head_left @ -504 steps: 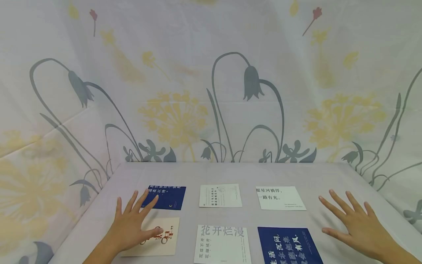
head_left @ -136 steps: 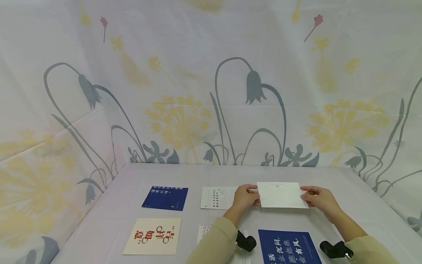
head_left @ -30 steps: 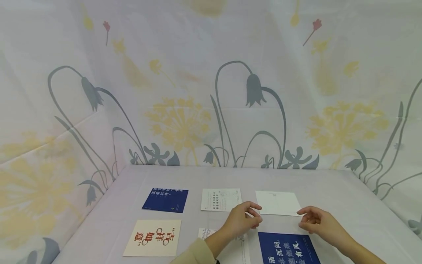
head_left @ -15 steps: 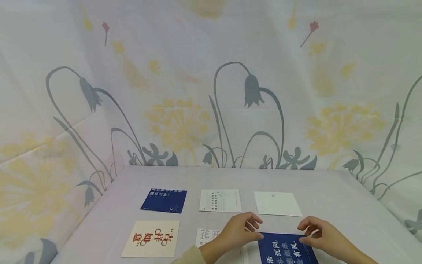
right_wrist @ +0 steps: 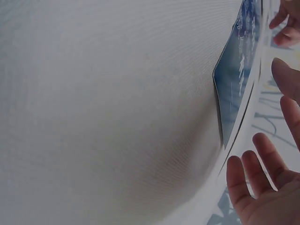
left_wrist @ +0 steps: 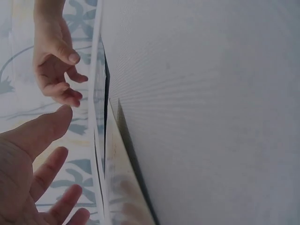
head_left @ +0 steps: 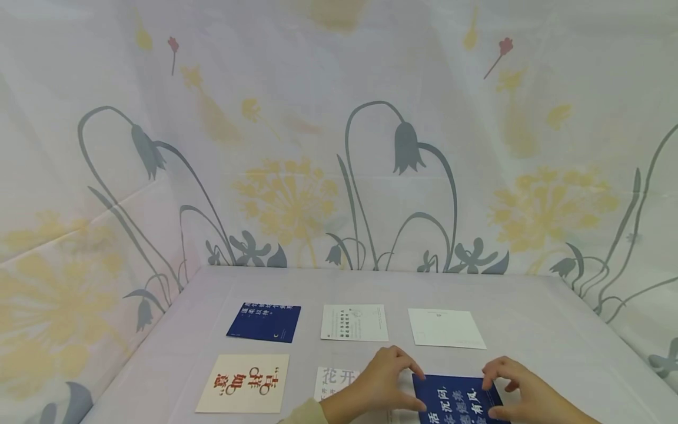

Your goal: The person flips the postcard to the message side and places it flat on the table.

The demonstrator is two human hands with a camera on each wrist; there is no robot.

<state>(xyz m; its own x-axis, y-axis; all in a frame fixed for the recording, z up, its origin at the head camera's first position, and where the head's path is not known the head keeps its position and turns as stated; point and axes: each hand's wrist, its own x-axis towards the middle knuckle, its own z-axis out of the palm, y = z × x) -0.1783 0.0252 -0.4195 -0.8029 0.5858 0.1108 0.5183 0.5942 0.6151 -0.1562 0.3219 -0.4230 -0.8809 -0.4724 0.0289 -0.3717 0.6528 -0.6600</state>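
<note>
A dark blue card (head_left: 450, 391) with white lettering lies at the front right of the table, running out of the bottom of the head view. My left hand (head_left: 378, 383) hovers at its left edge, thumb and fingers spread apart. Over its right side hangs my right hand (head_left: 521, 391), fingers loosely bent. Both wrist views show the fingers free of any card, and the blue card (right_wrist: 232, 75) looks flat on the cloth. Behind it lies a white card (head_left: 447, 328), nearly blank side up. My left hand and forearm partly cover a white card with grey lettering (head_left: 331, 383).
On the left lie a blue card (head_left: 265, 323) and, in front of it, a cream card (head_left: 245, 383) with red lettering. A white printed card (head_left: 354, 323) sits mid-back. Flower-patterned cloth (head_left: 318, 147) hangs behind and beside the pale table (head_left: 371, 288).
The back-right white card, lettered side up at first, was held by both hands and now lies nearly blank side up. Both hands have since come nearer, to the front blue card.
</note>
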